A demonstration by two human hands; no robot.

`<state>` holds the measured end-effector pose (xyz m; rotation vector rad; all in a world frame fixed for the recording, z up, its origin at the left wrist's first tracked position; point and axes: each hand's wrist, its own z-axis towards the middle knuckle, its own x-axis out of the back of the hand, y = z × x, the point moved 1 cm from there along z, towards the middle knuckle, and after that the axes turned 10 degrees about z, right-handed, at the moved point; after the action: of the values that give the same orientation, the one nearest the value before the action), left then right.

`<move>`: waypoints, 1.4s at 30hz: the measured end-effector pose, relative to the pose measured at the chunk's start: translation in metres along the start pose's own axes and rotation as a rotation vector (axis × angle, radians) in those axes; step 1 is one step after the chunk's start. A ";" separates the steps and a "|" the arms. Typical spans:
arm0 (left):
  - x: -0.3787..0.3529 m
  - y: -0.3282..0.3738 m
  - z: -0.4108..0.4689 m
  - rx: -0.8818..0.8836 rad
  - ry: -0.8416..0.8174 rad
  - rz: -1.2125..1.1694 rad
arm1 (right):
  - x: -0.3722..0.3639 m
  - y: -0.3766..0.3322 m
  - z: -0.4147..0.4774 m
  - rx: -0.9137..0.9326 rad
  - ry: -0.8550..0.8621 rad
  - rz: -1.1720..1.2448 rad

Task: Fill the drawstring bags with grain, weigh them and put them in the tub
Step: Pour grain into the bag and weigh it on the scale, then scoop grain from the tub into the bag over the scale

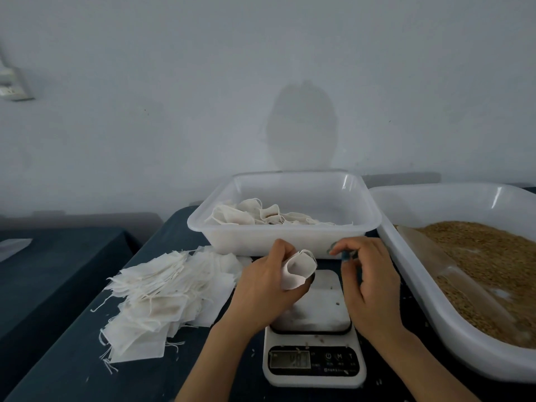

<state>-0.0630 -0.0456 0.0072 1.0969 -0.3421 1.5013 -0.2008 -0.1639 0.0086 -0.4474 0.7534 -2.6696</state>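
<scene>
My left hand [268, 282] grips a small white drawstring bag [298, 269] with its mouth open, held just above the far left of the scale platform [322, 309]. My right hand [368, 274] hovers to the right of the bag, fingers curled; whether they pinch a string I cannot tell. A white kitchen scale [314, 364] sits under both hands, its display lit but unreadable. Beyond it stands a white tub [290, 236] holding several filled bags [261, 214]. A large white basin [452, 320] of brown grain [487, 256] lies at the right.
A loose pile of empty white bags [162, 294] covers the dark blue tablecloth at the left. A clear plastic scoop or sheet [452, 274] lies in the grain. A few grains are scattered on the scale and the cloth. A grey wall rises behind.
</scene>
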 end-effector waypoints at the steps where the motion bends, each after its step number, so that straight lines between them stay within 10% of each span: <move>1: 0.000 0.000 0.000 0.000 0.011 0.011 | 0.000 -0.005 0.002 -0.005 -0.028 -0.040; 6: 0.000 -0.002 -0.001 -0.018 0.056 0.060 | 0.011 -0.026 0.040 0.012 -0.232 -0.379; 19: -0.004 -0.002 0.000 0.037 0.048 0.110 | 0.129 0.063 0.104 -0.876 -1.091 -1.118; 27: -0.005 -0.006 0.000 0.074 0.030 0.096 | 0.122 0.069 0.092 -0.917 -1.077 -1.052; 36: -0.006 -0.005 -0.001 0.054 0.031 0.090 | 0.109 0.090 0.106 -0.884 -0.651 -1.002; 42: -0.005 -0.006 -0.001 0.039 0.041 0.087 | 0.110 0.096 0.086 -0.755 -0.870 -1.255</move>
<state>-0.0589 -0.0464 0.0010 1.0920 -0.3365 1.6111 -0.2451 -0.3224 0.0487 -2.7692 1.3987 -2.3319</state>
